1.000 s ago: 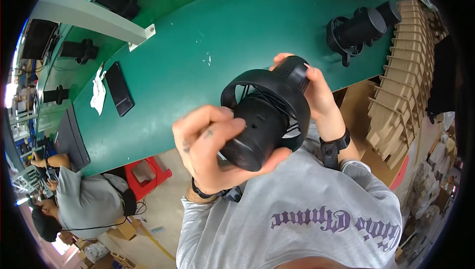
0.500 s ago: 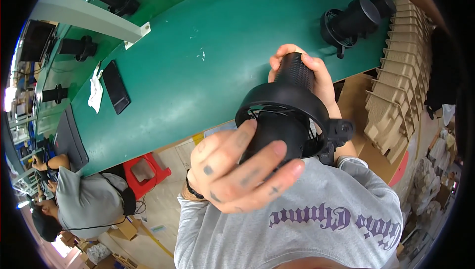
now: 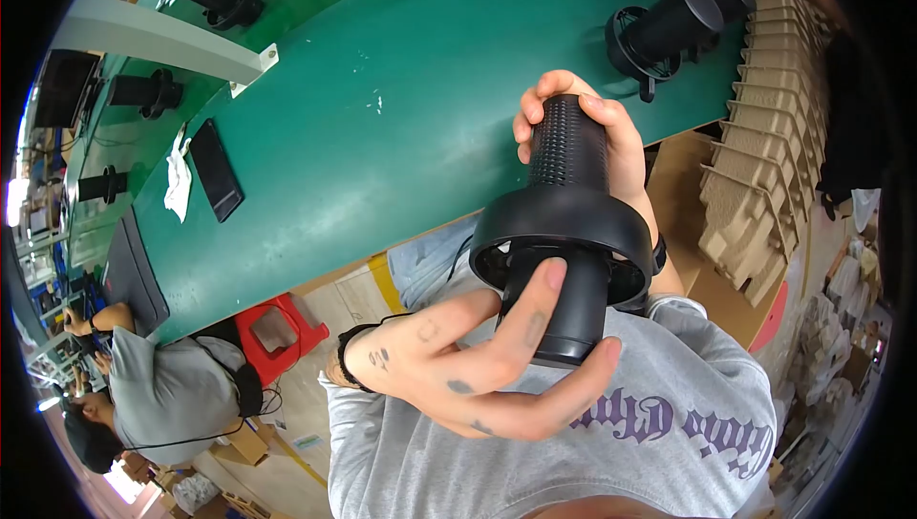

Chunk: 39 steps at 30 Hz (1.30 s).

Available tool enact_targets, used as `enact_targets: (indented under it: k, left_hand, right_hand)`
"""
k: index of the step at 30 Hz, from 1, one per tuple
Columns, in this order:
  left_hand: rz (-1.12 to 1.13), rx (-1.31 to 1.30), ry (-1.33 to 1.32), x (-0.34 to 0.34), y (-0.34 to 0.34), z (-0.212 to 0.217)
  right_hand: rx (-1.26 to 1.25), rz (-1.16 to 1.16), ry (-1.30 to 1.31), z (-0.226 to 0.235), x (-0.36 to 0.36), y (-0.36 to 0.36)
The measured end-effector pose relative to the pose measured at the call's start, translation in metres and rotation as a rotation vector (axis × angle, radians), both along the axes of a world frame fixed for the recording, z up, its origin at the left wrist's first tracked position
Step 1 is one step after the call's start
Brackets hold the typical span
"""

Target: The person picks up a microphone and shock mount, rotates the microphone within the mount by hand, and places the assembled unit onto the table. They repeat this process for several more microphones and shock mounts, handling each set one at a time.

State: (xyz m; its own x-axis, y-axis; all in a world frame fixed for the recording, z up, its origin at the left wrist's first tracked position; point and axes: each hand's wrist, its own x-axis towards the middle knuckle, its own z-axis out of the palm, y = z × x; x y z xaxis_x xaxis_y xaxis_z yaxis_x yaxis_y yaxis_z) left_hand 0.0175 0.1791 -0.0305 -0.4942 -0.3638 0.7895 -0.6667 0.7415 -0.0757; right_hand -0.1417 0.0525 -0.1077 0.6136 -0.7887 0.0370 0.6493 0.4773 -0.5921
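Green table [image 3: 382,118] fills the upper frame, and you've got the black fan unit [image 3: 565,233] up off it at center frame. Your right hand [image 3: 611,151] is clenched around the perforated handle to steady it, while your left hand [image 3: 468,366] grasps the lower barrel. Another identical fan [image 3: 664,27] sits upper right.

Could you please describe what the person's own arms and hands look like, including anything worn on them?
Both forearms are bare. The left hand bears small dark tattoo marks on its back and fingers, with a thin black band around that wrist. The right hand shows no marks; a black watch-like strap circles its wrist.
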Motion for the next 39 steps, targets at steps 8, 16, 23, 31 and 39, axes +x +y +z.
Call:
enact_targets:
  k: [8,16,23,31,39]
  left_hand:
    - [-0.067,0.064,-0.04,-0.008,-0.003,0.007]
    - [-0.266,0.085,-0.2,-0.008,-0.006,0.014]
    - [-0.336,0.092,-0.241,-0.008,-0.008,0.009]
    - [-0.276,0.192,0.064,0.018,-0.032,-0.009]
    - [0.22,0.482,0.226,0.075,-0.066,-0.069]
  right_hand:
    - [0.004,-0.02,0.001,-0.001,-0.002,0.001]
    - [0.023,-0.02,-0.004,-0.004,0.0,0.005]
    - [0.119,0.037,-0.05,-0.008,0.002,0.004]
    - [-0.036,-0.334,-0.007,-0.008,-0.02,-0.005]
    - [-1.197,-0.892,0.837,0.025,-0.016,-0.029]
